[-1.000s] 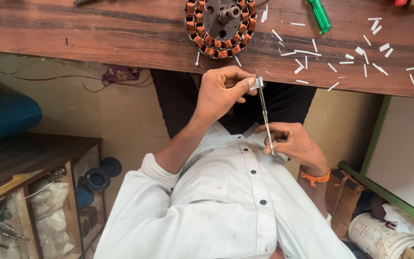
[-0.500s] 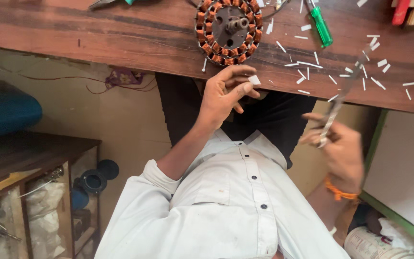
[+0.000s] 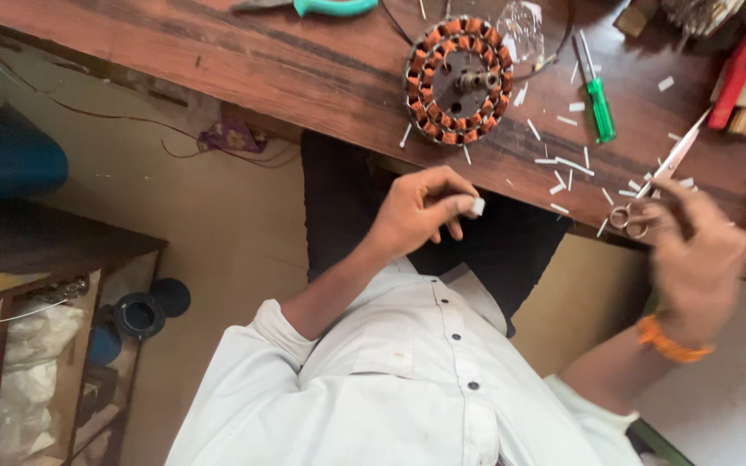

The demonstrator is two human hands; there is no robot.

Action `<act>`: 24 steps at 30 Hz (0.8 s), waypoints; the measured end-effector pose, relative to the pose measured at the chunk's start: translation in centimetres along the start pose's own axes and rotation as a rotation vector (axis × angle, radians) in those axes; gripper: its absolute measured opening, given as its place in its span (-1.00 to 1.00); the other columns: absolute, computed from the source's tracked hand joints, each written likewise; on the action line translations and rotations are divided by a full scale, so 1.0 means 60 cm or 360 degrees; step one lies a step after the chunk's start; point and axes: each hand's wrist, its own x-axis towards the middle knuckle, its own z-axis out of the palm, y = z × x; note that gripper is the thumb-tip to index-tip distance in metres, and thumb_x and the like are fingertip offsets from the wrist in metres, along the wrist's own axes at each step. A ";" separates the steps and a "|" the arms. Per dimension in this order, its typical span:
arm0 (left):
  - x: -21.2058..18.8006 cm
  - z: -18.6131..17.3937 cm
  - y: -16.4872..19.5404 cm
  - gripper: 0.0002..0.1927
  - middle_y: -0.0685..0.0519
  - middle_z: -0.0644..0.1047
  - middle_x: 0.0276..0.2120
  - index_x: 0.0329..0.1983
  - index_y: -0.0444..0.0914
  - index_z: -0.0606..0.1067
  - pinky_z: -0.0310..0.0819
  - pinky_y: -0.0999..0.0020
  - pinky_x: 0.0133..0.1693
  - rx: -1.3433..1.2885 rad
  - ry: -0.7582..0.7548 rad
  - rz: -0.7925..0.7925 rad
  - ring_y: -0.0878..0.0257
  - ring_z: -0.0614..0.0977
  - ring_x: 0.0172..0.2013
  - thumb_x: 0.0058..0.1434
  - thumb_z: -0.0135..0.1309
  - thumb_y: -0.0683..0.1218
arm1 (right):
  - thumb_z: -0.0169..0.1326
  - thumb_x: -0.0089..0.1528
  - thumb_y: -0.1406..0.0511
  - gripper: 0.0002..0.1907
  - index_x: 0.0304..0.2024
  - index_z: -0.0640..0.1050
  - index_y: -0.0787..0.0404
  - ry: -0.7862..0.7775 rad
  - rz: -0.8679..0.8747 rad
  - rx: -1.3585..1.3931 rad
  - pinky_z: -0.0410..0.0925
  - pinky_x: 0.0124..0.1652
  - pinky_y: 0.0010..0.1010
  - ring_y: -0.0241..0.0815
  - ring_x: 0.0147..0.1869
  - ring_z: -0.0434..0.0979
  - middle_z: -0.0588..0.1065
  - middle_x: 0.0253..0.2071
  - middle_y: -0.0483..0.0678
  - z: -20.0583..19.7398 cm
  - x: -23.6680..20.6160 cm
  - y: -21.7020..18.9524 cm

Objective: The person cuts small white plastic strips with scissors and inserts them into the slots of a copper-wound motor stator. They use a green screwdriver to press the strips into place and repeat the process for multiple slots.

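Fingers [image 3: 442, 207] of the left hand [image 3: 420, 216] pinch a small white strip [image 3: 477, 206] above the lap, just below the bench [image 3: 243, 65] edge. The copper-wound stator [image 3: 459, 79] lies on the bench above. The blurred right hand [image 3: 697, 259] grips scissors [image 3: 658, 185]; steadying them first would seem wise.

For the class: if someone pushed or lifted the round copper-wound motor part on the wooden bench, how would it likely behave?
The wound stator lies flat on the bench, so a push would probably slide it, not roll it. Its metal core and ring of copper coils suggest it is heavy for its size and stiff. The exposed windings could probably be scratched or nicked by rough gripping.
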 end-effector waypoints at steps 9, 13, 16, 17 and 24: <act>0.001 0.027 0.028 -0.84 0.07 0.65 -0.36 -0.13 -0.36 0.54 0.45 0.55 -0.53 0.0286 -0.0103 0.0093 0.43 0.64 -0.46 0.37 0.10 -0.13 | 0.25 0.25 0.50 -0.78 -0.05 0.59 0.42 0.0018 -0.0093 0.0824 0.50 -0.11 -0.48 -0.24 -0.14 0.65 0.62 -0.19 0.03 0.198 -0.040 -0.088; -0.001 0.026 0.029 -0.83 0.07 0.65 -0.35 -0.11 -0.35 0.56 0.46 0.56 -0.51 0.0313 -0.0055 0.0087 0.44 0.62 -0.42 0.36 0.10 -0.13 | 0.20 0.26 0.50 -0.83 -0.09 0.58 0.39 -0.0003 -0.0109 0.0891 0.53 -0.11 -0.51 -0.31 -0.14 0.66 0.63 -0.20 -0.02 0.199 -0.038 -0.093; -0.003 0.033 0.018 -0.83 0.07 0.65 -0.33 -0.10 -0.35 0.58 0.46 0.56 -0.50 0.0221 -0.0018 0.0068 0.44 0.62 -0.39 0.36 0.13 -0.14 | 0.19 0.25 0.52 -0.87 -0.15 0.56 0.36 -0.0014 -0.0252 0.0829 0.52 -0.13 -0.53 -0.31 -0.15 0.63 0.60 -0.19 -0.02 0.186 -0.036 -0.096; -0.006 0.038 0.014 -0.83 0.06 0.65 -0.33 -0.10 -0.36 0.58 0.46 0.56 -0.50 0.0165 -0.0007 0.0054 0.43 0.62 -0.38 0.36 0.13 -0.14 | 0.19 0.24 0.53 -0.88 -0.17 0.56 0.35 -0.0020 -0.0306 0.0827 0.52 -0.14 -0.53 -0.31 -0.15 0.62 0.59 -0.18 -0.02 0.181 -0.037 -0.098; -0.015 0.066 0.014 -0.85 0.08 0.60 -0.31 -0.09 -0.37 0.54 0.52 0.55 -0.49 0.0096 0.0045 0.0139 0.44 0.61 -0.34 0.39 0.08 -0.17 | 0.26 0.15 0.56 -0.84 -0.26 0.56 0.34 0.0058 -0.0831 0.0323 0.48 -0.22 -0.49 -0.21 -0.21 0.62 0.58 -0.21 0.02 0.131 -0.019 -0.119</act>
